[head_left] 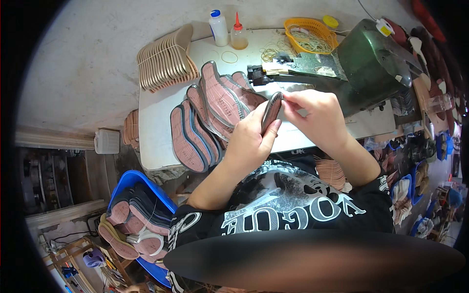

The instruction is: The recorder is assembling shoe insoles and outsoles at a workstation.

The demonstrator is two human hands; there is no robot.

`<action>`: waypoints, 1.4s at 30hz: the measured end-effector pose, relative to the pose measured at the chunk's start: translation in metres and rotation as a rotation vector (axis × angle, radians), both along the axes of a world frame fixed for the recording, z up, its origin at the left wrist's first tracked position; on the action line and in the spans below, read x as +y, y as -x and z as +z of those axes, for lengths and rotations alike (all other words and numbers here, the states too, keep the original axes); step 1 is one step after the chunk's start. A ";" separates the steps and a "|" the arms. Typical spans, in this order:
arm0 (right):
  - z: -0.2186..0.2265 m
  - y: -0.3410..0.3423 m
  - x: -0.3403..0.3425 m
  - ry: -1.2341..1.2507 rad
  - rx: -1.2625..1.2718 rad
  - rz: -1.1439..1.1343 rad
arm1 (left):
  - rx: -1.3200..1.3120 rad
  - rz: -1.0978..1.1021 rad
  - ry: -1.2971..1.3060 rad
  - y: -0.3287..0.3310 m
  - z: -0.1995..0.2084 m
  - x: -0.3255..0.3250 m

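Observation:
My left hand (250, 136) grips a shoe insole (271, 113) with a dark rim, tilted up on edge between thumb and fingers. At its upper end, the thumb and forefinger of my right hand (316, 113) are closed on the rim; whether they also hold something small there I cannot make out. Behind and left of my left hand, a loose heap of pink insoles (221, 100) with dark edges lies overlapping on the white table (155, 117).
A green machine (373, 61) stands at the table's right. A banded stack of beige insoles (163, 61), a white bottle (219, 30), a red-tipped bottle (239, 36) and a yellow basket (312, 24) of rubber bands line the back. Lower left, a blue bin (132, 177) holds more insoles.

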State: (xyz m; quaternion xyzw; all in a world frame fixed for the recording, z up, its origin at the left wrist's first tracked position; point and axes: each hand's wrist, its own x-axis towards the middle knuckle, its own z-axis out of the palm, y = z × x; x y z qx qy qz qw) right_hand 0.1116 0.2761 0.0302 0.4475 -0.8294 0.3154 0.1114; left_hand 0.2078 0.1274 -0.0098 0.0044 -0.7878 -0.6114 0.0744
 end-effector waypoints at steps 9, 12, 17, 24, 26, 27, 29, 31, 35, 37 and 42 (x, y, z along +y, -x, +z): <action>-0.022 0.034 0.000 0.294 -1.085 0.166 | -0.028 0.016 -0.297 0.003 -0.018 -0.003; -0.024 0.032 0.000 0.324 -1.151 0.181 | -0.056 0.035 -0.460 0.005 -0.018 0.000; -0.023 0.038 0.003 0.146 -0.882 0.188 | -0.038 0.024 -0.108 0.011 -0.019 -0.006; -0.028 0.036 0.006 0.003 -0.235 0.096 | -0.095 0.013 0.034 0.016 -0.023 -0.010; -0.026 0.040 0.010 0.043 -0.416 0.142 | -0.104 0.010 -0.101 0.013 -0.019 -0.007; -0.028 0.042 0.011 0.048 -0.418 0.145 | -0.110 0.003 -0.238 0.013 -0.016 -0.007; -0.035 0.047 0.014 0.226 -0.539 0.114 | -0.183 -0.017 -0.310 0.014 -0.006 -0.010; -0.029 0.042 0.012 0.200 -0.593 0.151 | -0.277 -0.059 -0.348 0.016 0.000 -0.016; -0.035 0.043 0.015 0.118 -0.522 0.230 | -0.277 -0.201 -0.173 0.022 -0.002 -0.021; -0.035 0.048 0.018 0.081 -0.566 0.222 | -0.278 -0.210 -0.243 0.023 -0.004 -0.024; -0.056 0.046 0.016 0.339 -1.320 0.240 | -0.308 -0.264 -0.509 0.033 0.005 -0.038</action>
